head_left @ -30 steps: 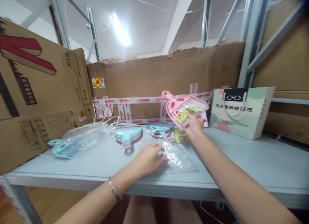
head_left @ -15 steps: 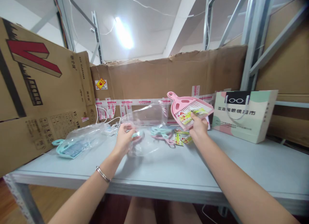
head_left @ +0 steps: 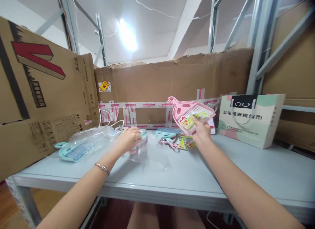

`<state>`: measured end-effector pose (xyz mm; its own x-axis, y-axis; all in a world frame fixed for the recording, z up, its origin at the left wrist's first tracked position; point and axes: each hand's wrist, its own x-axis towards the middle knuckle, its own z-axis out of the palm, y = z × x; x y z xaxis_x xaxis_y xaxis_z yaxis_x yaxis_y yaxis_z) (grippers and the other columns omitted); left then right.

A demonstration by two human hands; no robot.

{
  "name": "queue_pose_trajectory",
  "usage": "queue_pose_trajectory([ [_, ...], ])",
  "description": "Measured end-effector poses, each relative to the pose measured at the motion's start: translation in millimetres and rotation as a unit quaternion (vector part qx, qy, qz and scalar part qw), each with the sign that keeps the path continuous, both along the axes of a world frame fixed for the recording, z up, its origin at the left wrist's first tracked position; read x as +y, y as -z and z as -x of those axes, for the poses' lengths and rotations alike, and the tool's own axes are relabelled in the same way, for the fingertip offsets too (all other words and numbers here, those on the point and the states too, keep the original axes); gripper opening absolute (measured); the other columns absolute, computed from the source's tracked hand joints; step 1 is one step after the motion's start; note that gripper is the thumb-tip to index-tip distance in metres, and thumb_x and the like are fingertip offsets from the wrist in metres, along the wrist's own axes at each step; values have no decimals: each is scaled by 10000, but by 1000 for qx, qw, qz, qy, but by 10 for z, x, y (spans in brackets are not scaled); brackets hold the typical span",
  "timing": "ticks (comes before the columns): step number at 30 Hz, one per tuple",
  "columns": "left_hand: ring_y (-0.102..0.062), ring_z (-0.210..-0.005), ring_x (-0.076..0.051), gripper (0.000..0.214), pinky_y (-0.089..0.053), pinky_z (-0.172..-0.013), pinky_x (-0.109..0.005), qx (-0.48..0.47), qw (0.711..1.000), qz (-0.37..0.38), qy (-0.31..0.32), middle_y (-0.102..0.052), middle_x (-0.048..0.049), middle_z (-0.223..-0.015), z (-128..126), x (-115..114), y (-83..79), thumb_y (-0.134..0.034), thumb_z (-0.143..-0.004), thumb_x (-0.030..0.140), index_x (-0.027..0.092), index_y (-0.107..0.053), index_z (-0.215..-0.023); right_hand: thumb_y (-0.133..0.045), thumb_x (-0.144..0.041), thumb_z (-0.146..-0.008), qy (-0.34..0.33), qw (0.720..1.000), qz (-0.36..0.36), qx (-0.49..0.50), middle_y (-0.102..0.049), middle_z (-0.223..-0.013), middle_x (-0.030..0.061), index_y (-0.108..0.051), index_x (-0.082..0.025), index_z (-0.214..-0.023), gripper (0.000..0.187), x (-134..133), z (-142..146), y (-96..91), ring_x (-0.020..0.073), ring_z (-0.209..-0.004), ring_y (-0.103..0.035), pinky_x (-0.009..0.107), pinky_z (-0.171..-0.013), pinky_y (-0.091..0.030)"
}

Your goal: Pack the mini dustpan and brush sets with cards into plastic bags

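My right hand (head_left: 202, 130) grips a pink dustpan (head_left: 180, 106) by its lower edge, raised over the table with its handle up and to the left. A white-bristled brush (head_left: 197, 110) is nested in it, and a yellow-green label card (head_left: 188, 121) lies across the front. Over the table my left hand (head_left: 129, 139) is loosely bent, fingers apart, above teal and pink pieces (head_left: 143, 135) partly hidden by it. A crumpled clear plastic bag (head_left: 157, 161) lies around and beside those pieces. Between my hands rest a teal dustpan and brush (head_left: 165, 133) and yellow-green label cards (head_left: 184, 143).
At the left, another teal dustpan (head_left: 73, 153) lies under clear plastic, near white cables (head_left: 118, 123). A printed carton (head_left: 49, 101) borders the left side, brown cardboard (head_left: 152, 81) the back. A paper bag (head_left: 248, 124) stands at the right on the grey table (head_left: 209, 176).
The clear plastic bag has sunk from upright to low on the table. My left hand has loosened its pinch and turned palm down. The pink dustpan has shifted slightly left and down.
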<state>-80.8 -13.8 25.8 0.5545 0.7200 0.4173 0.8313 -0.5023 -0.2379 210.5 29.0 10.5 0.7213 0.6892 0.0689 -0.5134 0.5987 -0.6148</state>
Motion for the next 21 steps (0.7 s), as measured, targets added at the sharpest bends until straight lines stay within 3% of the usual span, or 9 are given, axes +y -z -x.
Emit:
queue_pose_trajectory([
  [2, -621, -947, -236, 289, -446, -846, -369, -11, 995, -14, -101, -689, -97, -922, -7, 60, -158, -405, -872, 226, 195, -690, -834, -657, -57, -615, -31, 999, -13, 3, -680, -871, -13, -578, -182, -857, 284, -19, -11, -40, 149, -775, -666, 317, -698, -578],
  [4, -641, -865, -250, 311, -474, -758, -349, -38, 978, -52, -196, -678, -137, -866, -16, 133, -294, -370, -867, 184, 151, -678, -876, -659, -71, -629, -98, 994, -47, -22, -689, -878, 2, -585, -182, -873, 278, -66, -17, -97, 159, -795, -668, 333, -734, -571],
  [8, -640, -876, -266, 316, -474, -721, -323, -83, 957, -80, -268, -659, -175, -909, -66, 255, -398, -365, -820, 81, 120, -666, -906, -708, -125, -612, -230, 959, -88, -137, -698, -806, 22, -606, -177, -871, 284, -234, 17, -194, 195, -763, -674, 364, -730, -568],
  [13, -638, -854, -302, 272, -462, -707, -344, -145, 950, -39, -273, -657, -205, -896, -155, 300, -276, -412, -810, 131, 108, -673, -883, -763, -141, -534, -277, 915, 8, -294, -700, -730, 46, -621, -147, -843, 340, -359, 166, -127, 203, -628, -661, 330, -565, -559],
  [16, -637, -823, -281, 259, -448, -688, -328, -160, 956, -22, -244, -667, -177, -854, -241, 262, -206, -416, -800, 158, 127, -671, -836, -780, -152, -499, -273, 892, 46, -358, -704, -741, 49, -630, -138, -809, 345, -317, 286, -20, 193, -615, -653, 294, -522, -538],
  [21, -623, -742, -226, 279, -421, -619, -286, -122, 984, 17, -128, -664, -111, -814, -427, 121, -142, -369, -844, 242, 169, -632, -785, -761, -195, -523, -219, 925, 35, -310, -702, -745, 27, -616, -146, -820, 335, -224, 461, 99, 180, -641, -656, 303, -590, -544],
])
